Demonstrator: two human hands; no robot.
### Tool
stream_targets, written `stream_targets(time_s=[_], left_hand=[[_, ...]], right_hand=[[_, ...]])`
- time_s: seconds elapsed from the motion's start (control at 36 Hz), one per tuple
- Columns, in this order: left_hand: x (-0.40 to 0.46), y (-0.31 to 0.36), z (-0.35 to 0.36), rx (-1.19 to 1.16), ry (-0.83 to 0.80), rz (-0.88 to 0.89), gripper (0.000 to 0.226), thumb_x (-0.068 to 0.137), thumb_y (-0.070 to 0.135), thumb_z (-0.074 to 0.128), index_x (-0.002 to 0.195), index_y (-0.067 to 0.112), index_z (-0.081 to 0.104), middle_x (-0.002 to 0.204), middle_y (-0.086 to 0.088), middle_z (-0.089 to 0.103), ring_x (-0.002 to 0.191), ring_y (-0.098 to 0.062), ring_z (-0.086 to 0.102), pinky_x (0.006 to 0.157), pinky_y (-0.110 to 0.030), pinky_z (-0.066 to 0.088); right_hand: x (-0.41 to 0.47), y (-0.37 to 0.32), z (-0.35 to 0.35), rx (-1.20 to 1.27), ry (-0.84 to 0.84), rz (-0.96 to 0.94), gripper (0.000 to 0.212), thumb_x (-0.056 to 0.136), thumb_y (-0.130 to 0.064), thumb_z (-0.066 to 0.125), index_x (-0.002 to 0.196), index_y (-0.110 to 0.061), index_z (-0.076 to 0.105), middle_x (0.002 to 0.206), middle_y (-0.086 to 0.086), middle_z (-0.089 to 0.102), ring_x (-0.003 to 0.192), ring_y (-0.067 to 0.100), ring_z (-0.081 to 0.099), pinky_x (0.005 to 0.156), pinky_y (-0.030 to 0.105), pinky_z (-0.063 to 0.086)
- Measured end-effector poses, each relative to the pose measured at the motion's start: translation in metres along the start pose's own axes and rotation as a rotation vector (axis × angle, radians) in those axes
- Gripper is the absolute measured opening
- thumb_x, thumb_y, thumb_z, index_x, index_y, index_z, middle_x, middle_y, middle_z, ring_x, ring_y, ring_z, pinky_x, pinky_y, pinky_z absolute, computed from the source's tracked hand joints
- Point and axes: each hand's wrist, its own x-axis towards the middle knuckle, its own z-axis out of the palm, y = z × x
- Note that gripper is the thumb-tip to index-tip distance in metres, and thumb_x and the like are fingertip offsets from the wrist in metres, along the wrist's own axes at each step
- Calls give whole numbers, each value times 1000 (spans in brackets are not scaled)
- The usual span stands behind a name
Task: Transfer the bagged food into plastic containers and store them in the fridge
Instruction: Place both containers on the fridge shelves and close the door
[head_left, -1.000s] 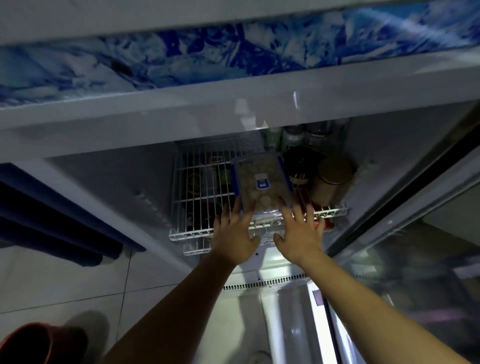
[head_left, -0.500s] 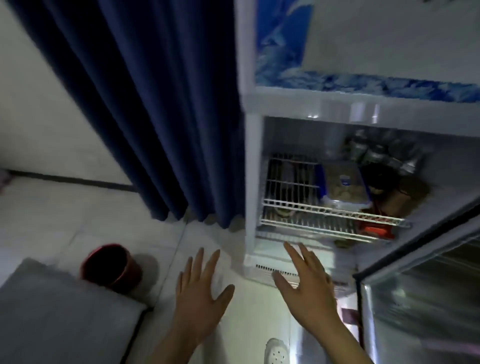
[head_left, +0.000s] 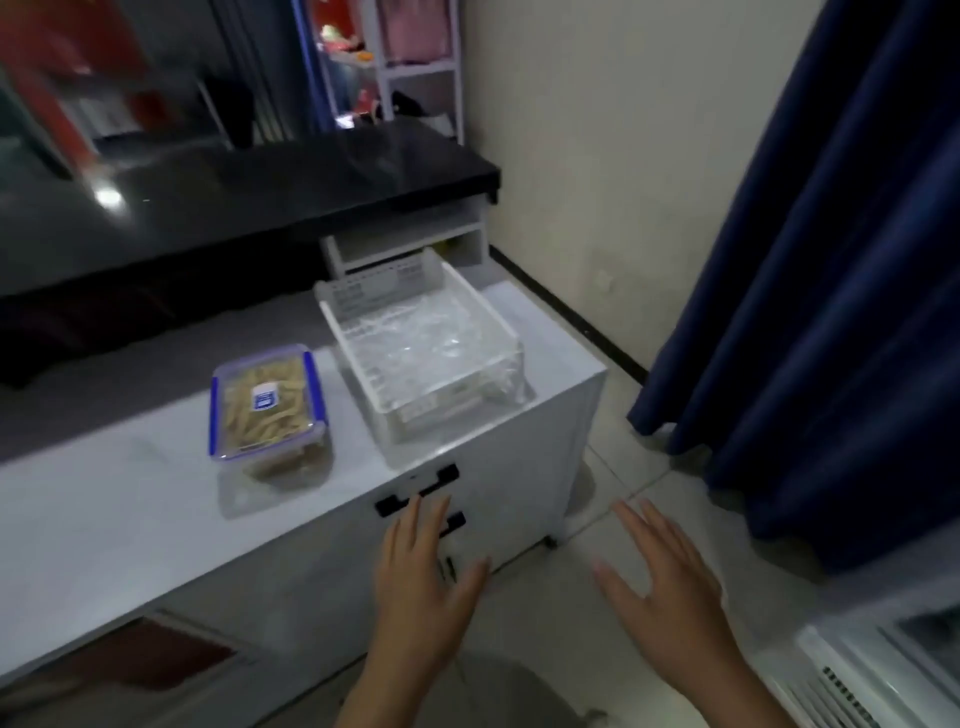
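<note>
A clear plastic container (head_left: 267, 402) with a blue-clipped lid, filled with pale strips of food, stands on the white cabinet top (head_left: 119, 499). To its right on the same top sits a white slatted basket (head_left: 423, 343) holding crumpled clear plastic bags. My left hand (head_left: 423, 582) hovers empty, fingers spread, in front of the cabinet's black handles. My right hand (head_left: 667, 577) is also empty and spread, over the tiled floor. Only a corner of the fridge (head_left: 883, 670) shows at the bottom right.
A dark blue curtain (head_left: 831, 260) hangs at the right. A black-topped counter (head_left: 234, 192) runs behind the cabinet, with a white shelf unit (head_left: 410, 62) further back. Light floor tiles (head_left: 623, 467) lie between the cabinet and the curtain.
Both hands let go of a container left on the fridge's wire shelf and drew back empty. My view swung left, from the fridge past the curtain to the white cabinet.
</note>
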Motion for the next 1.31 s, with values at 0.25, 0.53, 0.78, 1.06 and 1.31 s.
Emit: stream_targets(time_s=[0.25,0.53,0.78,1.06,1.31], left_hand=[[-6,-75,-70,-101,214,-225,77,78,63,63,145,46,30,164,2,22,152,-17,19,121,-40,24],[49,-120,-161,9,331,-462,77,90,51,65,154,41,24,168,7,11,154,-20,11,122,-48,22],[140,-152,-202,-40,268,-547,82,88,56,65,156,37,22,168,4,14,153,-21,19,117,-49,33],[189,-191,-224,-374,95,-441,73,90,40,71,151,35,32,142,12,42,126,-12,48,100,-42,52],[184,-217,-249,-608,-98,-288,68,89,26,73,147,37,39,132,9,54,109,-12,62,67,-20,59]], right_hand=[[48,-116,67,-52,-235,-309,63,88,-66,50,143,-60,19,163,-20,11,151,11,6,121,44,15],[114,-249,137,-95,-376,-671,67,95,-59,48,152,-50,14,164,-18,-3,151,11,-9,121,39,0],[187,-316,203,-128,-454,-690,74,90,-57,57,153,-39,23,166,-2,6,152,26,6,120,49,22],[206,-345,248,-213,-298,-556,66,92,-54,53,151,-38,29,167,0,3,153,24,-5,119,50,19],[151,-351,258,64,-184,-336,64,89,-45,66,147,-36,41,160,-16,21,144,20,24,111,44,40]])
